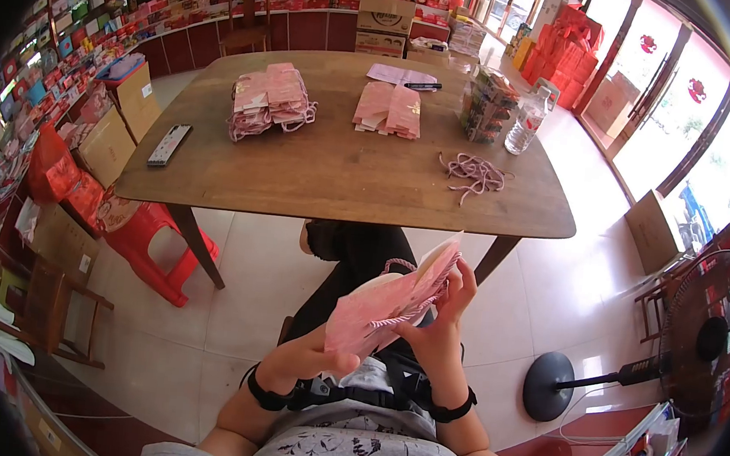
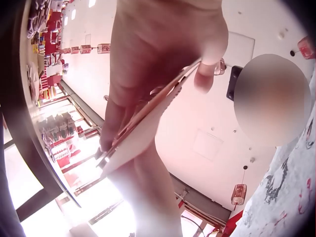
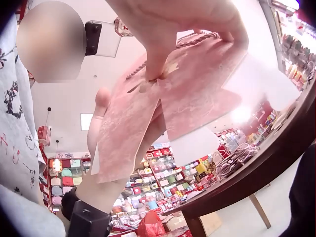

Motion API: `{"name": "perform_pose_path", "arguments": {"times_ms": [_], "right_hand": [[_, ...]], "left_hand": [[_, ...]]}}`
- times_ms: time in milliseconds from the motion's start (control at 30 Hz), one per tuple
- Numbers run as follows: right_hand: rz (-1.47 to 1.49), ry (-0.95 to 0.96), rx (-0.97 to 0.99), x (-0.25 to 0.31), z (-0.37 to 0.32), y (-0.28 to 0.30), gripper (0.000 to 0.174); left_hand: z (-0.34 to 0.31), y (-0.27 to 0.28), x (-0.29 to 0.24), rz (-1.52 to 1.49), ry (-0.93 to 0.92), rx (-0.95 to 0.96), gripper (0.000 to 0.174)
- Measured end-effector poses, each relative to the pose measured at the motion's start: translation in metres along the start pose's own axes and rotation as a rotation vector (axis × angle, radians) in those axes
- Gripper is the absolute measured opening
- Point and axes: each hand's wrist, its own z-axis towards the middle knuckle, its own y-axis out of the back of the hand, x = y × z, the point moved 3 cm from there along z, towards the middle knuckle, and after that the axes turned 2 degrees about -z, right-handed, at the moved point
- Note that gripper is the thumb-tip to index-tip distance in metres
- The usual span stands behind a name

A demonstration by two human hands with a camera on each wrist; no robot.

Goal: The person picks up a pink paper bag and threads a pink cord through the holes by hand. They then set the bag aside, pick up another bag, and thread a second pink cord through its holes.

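Note:
A pink paper gift bag point(image 1: 366, 315), folded flat and tilted, is held over the lap in front of the table. My left hand point(image 1: 306, 357) grips its lower left end, thumb on the near side and fingers behind. At the upper right end my right hand point(image 1: 441, 330) pinches the bag by its edge. A twisted pink cord point(image 3: 197, 41) runs along that edge under the right hand. In the right wrist view the right thumb presses the printed face beside a pale bow-like mark point(image 3: 148, 86). The left wrist view shows the bag point(image 2: 140, 136) edge-on.
On the wooden table point(image 1: 317, 176) lie a stack of pink bags point(image 1: 272, 103), more pink pieces point(image 1: 389, 110), a pen point(image 1: 423, 85), loose pink cords point(image 1: 476, 174) and a remote point(image 1: 169, 145). A water bottle point(image 1: 526, 122) stands right. Beside me are a red stool point(image 1: 155, 249) and a fan point(image 1: 707, 340).

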Motion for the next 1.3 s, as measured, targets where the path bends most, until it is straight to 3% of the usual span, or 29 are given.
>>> {"name": "perform_pose_path", "arguments": {"times_ms": [67, 100, 167, 333, 400, 467, 533, 600, 633, 667, 733, 767, 800, 867, 933, 1000, 1033, 1067, 1133, 1300], "right_hand": [[-0.006, 0.012, 0.003, -0.001, -0.001, 0.000, 0.113], [-0.004, 0.009, 0.002, -0.002, -0.001, 0.000, 0.113], [0.056, 0.005, 0.022, -0.002, -0.001, 0.000, 0.113], [0.354, -0.052, 0.221, 0.013, -0.001, 0.002, 0.110], [0.474, -0.101, 0.286, 0.016, -0.002, -0.001, 0.111], [0.458, -0.076, 0.301, 0.015, -0.002, 0.000, 0.112], [0.275, 0.069, 0.278, 0.013, 0.001, 0.010, 0.112], [0.128, 0.213, 0.186, 0.014, 0.003, 0.023, 0.111], [0.115, 0.305, 0.093, 0.029, 0.005, 0.025, 0.099], [0.119, 0.297, 0.094, 0.038, 0.004, 0.026, 0.099], [-0.156, 0.487, -0.021, 0.062, -0.001, 0.032, 0.066], [-0.296, 0.582, -0.078, 0.073, -0.004, 0.034, 0.050], [-0.296, 0.576, -0.077, 0.080, -0.003, 0.036, 0.050], [-0.426, 0.709, 0.236, 0.095, 0.003, 0.028, 0.037], [-0.388, 0.701, 0.257, 0.110, 0.019, 0.020, 0.039], [-0.469, 0.579, 0.627, 0.111, 0.034, 0.007, 0.040], [-0.526, 0.594, 0.718, 0.107, 0.037, 0.001, 0.028], [-0.522, 0.589, 0.711, 0.105, 0.043, -0.001, 0.028], [-0.638, 0.637, 0.922, 0.099, 0.048, -0.009, 0.016], [-0.617, 0.681, 1.039, 0.102, 0.054, -0.013, 0.010]], "left_hand": [[-0.004, 0.008, 0.008, -0.007, 0.185, -0.014, 0.082], [-0.003, 0.006, 0.008, -0.009, 0.189, -0.015, 0.082], [0.004, -0.001, -0.001, 0.086, -0.084, -0.042, 0.080], [0.007, 0.027, 0.009, 0.155, -0.199, -0.169, 0.082], [0.008, 0.031, 0.006, 0.242, -0.253, -0.224, 0.088], [0.008, 0.028, 0.003, 0.248, -0.193, -0.311, 0.099], [0.009, 0.025, -0.010, 0.392, -0.422, -0.351, 0.104], [0.005, 0.020, -0.027, 0.894, -0.654, -0.423, 0.108], [0.003, 0.042, -0.019, 0.894, -0.566, -0.569, 0.108], [-0.004, 0.045, -0.011, 1.155, -0.785, -0.562, 0.108], [-0.002, 0.028, -0.036, 1.419, -0.951, -0.557, 0.101], [-0.002, 0.029, -0.037, 1.419, -0.944, -0.556, 0.101], [-0.004, 0.028, -0.038, 1.475, -0.989, -0.560, 0.096], [-0.004, 0.025, -0.041, 1.532, -1.029, -0.563, 0.091], [-0.002, 0.017, -0.045, 1.662, -1.017, -0.530, 0.082], [-0.001, 0.019, -0.043, 1.658, -1.043, -0.522, 0.081], [-0.001, 0.019, -0.043, 1.652, -1.075, -0.512, 0.080], [-0.001, 0.020, -0.043, 1.654, -1.072, -0.502, 0.080], [-0.003, 0.023, -0.042, 1.689, -1.060, -0.553, 0.084], [-0.006, 0.028, -0.041, 1.695, -1.056, -0.555, 0.091]]}}
